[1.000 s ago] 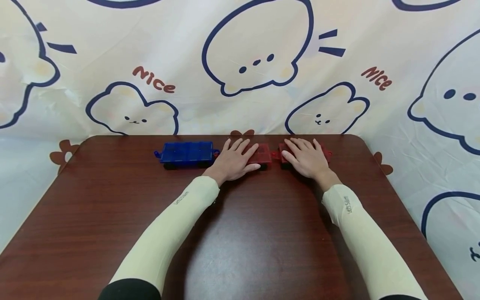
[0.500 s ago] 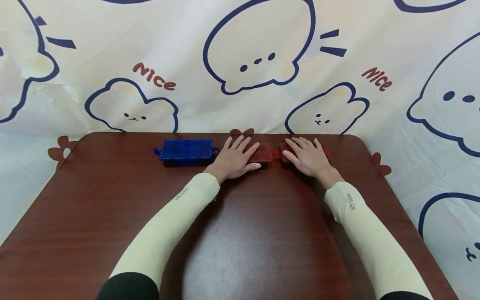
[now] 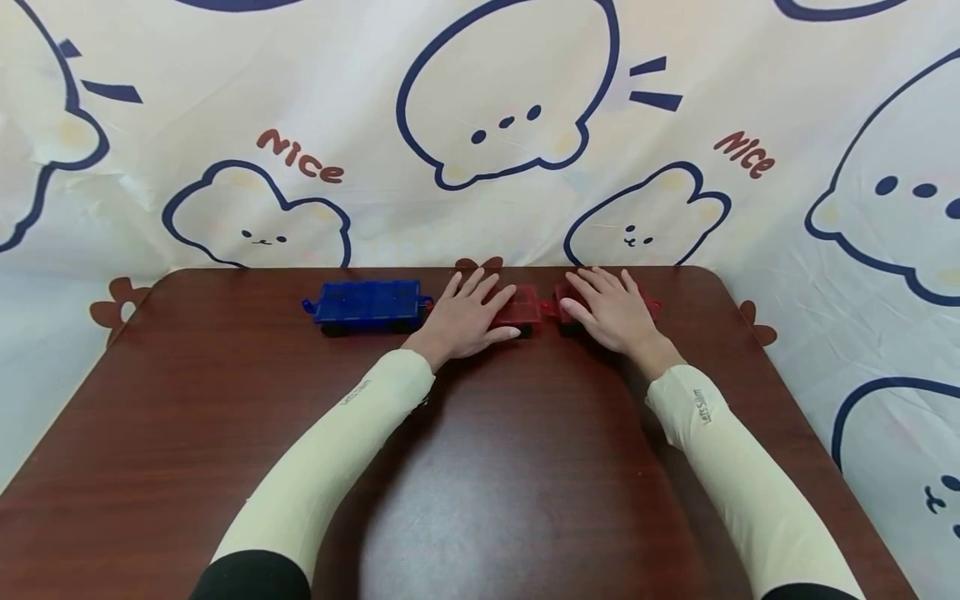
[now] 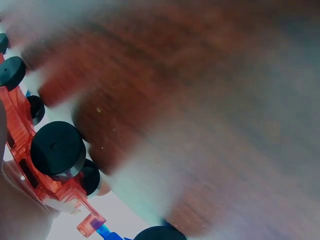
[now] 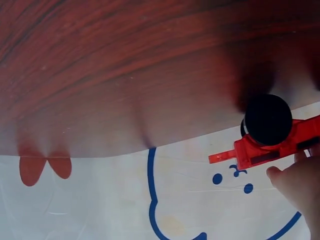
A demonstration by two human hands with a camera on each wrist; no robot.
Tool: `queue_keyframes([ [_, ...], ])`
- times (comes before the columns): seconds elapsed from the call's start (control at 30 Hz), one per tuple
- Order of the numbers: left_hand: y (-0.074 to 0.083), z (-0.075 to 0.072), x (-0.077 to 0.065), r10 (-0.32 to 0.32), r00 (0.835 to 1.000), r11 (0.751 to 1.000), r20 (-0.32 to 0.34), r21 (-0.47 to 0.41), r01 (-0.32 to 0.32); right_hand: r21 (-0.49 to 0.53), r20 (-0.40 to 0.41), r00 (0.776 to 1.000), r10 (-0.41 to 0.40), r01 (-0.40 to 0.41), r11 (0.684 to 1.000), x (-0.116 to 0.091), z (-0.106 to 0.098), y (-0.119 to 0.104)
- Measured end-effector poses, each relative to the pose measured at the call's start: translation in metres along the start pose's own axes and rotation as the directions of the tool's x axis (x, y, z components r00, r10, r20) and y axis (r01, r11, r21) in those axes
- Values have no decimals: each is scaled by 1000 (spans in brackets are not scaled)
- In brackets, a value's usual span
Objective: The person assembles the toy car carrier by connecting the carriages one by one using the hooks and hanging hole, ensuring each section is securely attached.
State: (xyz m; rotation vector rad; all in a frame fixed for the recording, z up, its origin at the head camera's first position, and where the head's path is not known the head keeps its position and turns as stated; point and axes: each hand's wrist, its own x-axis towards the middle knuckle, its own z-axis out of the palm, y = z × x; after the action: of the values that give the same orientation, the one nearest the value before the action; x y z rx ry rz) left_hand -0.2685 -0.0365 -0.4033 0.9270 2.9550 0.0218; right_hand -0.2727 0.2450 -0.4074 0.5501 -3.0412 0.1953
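Note:
Three wheeled toy wagons stand in a row at the far edge of the table: a blue wagon (image 3: 367,304) on the left and two translucent red ones. My left hand (image 3: 461,321) rests with spread, fairly straight fingers over the middle red wagon (image 3: 522,307), hiding much of it. Over the right-hand red wagon (image 3: 564,298) lies my right hand (image 3: 615,315), its fingers extended. A small red coupling (image 3: 550,308) sits between the two red wagons. In the left wrist view, black wheels (image 4: 57,150) and a blue hook (image 4: 107,233) meeting a red one show.
The brown wooden table (image 3: 480,467) reaches from its far edge toward my body. A white cloth backdrop (image 3: 510,225) with cartoon outlines hangs right behind that edge and along both sides.

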Motion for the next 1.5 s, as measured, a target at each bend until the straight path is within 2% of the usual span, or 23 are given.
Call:
queue_keyframes([
  [0.37, -11, 0, -13, -49, 998, 999, -50, 6, 49, 15, -52, 997, -62, 63, 998, 6, -2, -26],
  [0.53, -15, -2, -16, -68, 996, 998, -53, -15, 67, 1, -71, 994, -89, 89, 996, 9, 0, -33],
  [0.77, -21, -2, -20, -82, 995, 996, -62, -39, 80, -6, -74, 991, -111, 110, 994, 15, 1, -42],
  [0.97, -28, -5, -25, -108, 989, 993, -101, -50, 104, -8, -80, 989, -127, 126, 992, 18, 0, -50],
  [1.2, -37, -9, -36, -151, 982, 983, -114, -121, 137, 15, -62, 992, -106, 107, 994, 20, -1, -58],
  [1.5, -56, -13, -52, -208, 968, 971, -137, -148, 188, 23, -66, 996, -59, 61, 998, 22, 2, -66],
])
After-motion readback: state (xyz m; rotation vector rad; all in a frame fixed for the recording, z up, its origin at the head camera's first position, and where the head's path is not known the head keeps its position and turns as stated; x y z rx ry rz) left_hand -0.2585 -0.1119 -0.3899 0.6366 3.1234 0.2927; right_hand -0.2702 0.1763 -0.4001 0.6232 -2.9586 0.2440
